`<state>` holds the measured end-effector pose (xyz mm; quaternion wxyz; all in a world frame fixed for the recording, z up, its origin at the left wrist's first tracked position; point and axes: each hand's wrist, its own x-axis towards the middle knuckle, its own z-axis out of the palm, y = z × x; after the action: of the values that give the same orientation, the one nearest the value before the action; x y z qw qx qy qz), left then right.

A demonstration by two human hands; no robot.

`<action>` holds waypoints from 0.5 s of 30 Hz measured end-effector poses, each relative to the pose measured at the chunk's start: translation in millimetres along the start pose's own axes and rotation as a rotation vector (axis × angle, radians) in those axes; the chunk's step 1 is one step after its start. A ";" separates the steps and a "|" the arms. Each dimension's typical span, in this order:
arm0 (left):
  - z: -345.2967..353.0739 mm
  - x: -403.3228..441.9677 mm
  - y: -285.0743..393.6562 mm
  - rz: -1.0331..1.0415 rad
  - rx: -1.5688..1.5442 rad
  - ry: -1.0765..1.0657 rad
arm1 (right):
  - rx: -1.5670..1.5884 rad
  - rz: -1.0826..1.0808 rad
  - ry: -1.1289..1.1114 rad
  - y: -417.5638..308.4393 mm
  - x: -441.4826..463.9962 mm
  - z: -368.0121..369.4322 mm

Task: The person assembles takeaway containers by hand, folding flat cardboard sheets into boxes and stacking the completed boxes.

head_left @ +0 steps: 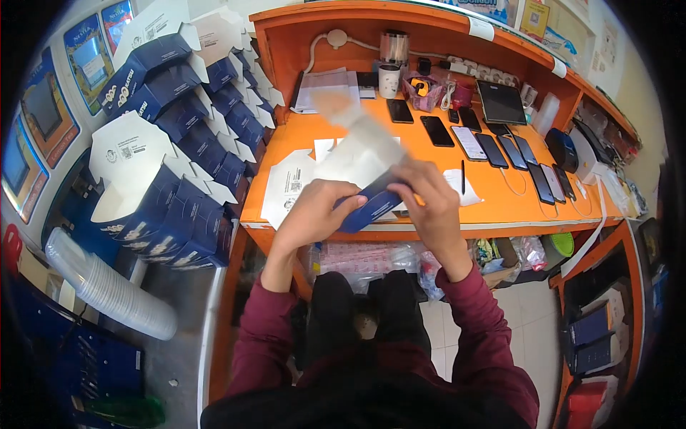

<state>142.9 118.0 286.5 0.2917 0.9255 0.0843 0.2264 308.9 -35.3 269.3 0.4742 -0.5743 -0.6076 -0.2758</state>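
Dark blue carton (pixel 373 203), one, white inside, upper flap blurred; held between both hands at the near edge of the orange tabletop (pixel 291 134). Left hand (pixel 312 213): fingers gripping the carton's left end. Right hand (pixel 433 204): fingers gripping its right end. White printed carton blank (pixel 286 187): flat, beside left hand. Smartphones (pixel 469 143), several: tabletop, right. Nested blue cartons (pixel 153 204), stacked: far left. Nested plastic cups (pixel 125 297): lying, lower left.
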 end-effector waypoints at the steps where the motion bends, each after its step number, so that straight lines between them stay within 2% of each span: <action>1: -1.4 0.3 -1.6 0.051 0.032 -0.006 | 0.042 0.024 -0.065 1.6 -1.0 -2.0; 3: -5.5 -0.7 -6.3 0.150 0.095 -0.020 | 0.127 0.075 -0.195 5.6 -1.6 -5.7; 6: -7.6 0.9 -7.1 0.203 0.083 -0.079 | 0.009 0.002 -0.293 9.4 10.5 -14.1; 9: -5.7 -4.6 -9.5 0.089 -0.208 0.007 | -0.230 -0.051 -0.408 4.7 18.2 -13.4; 12: -15.9 -24.3 -19.9 -0.174 -0.624 0.111 | -0.331 0.000 -0.410 23.9 14.0 -12.9; 13: -19.9 -34.0 -23.4 -0.222 -0.523 0.148 | -0.293 0.044 -0.398 25.9 12.2 -11.3; 15: -6.6 -37.4 -40.7 0.024 -0.506 0.196 | -0.210 0.127 -0.378 25.2 7.4 -7.4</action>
<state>105.8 143.7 253.9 0.5017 0.7977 0.0420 0.3320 335.9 -33.9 273.5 0.3062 -0.6990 -0.6162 -0.1946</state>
